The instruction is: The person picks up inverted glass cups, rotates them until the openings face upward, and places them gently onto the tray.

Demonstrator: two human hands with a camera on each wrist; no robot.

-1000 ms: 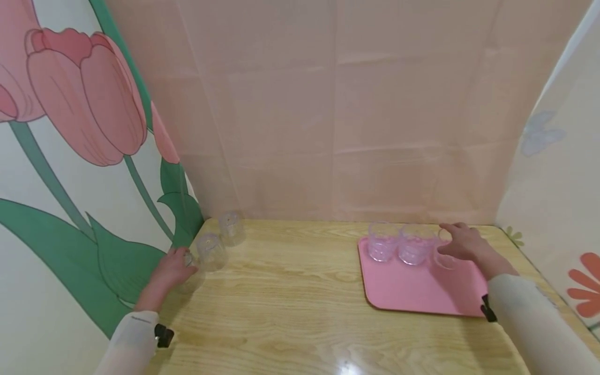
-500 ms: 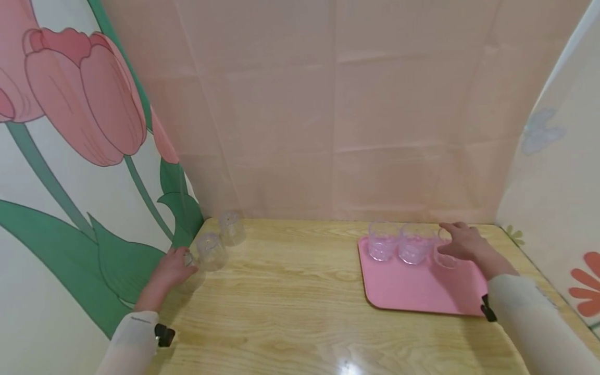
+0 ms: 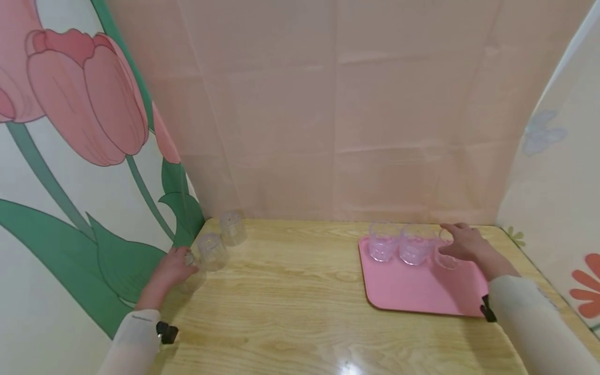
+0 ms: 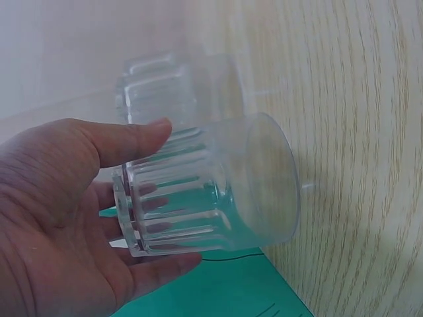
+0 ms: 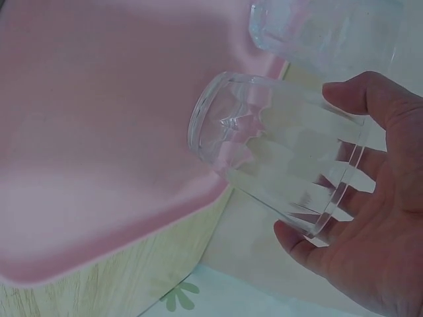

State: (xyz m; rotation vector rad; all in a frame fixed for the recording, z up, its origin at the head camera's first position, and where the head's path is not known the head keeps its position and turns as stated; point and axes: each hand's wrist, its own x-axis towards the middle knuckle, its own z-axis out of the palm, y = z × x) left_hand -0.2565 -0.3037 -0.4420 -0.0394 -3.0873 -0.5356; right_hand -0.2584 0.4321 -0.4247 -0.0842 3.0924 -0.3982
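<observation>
Nearest you: two white sleeves, left (image 3: 133,338) and right (image 3: 534,317), each with a small black clip-like piece at the cuff, over a light wood-grain tabletop (image 3: 290,291). Your left hand (image 3: 172,268) holds a clear ribbed plastic-looking cup (image 4: 205,191), thumb on one side, fingers on the other, around its base end; cup is upside down at the table's left side. Can't tell whether its rim touches the wood. In the head view your hand covers most of it.

Your right hand (image 3: 469,247) grips a clear faceted cup (image 5: 284,152) around the rim end, thumb and fingers spread to the cup's width; it's upright at the right end of the row on the pink rectangular tray (image 3: 412,291). Your hand hides part of it from above.

Close around: two more clear upright cups, (image 3: 382,242) and (image 3: 415,245), left of it along the tray's far side. Beyond your left hand, two clear upside-down cups, (image 3: 213,252) and (image 3: 232,229), in a slanting line; white tulip-print panel (image 3: 84,94) close on that side.

Farthest: creased pink backdrop (image 3: 281,114); pale flower-print panel (image 3: 553,198) at right.

Count: six cups, three per side; one tray; two hands.
</observation>
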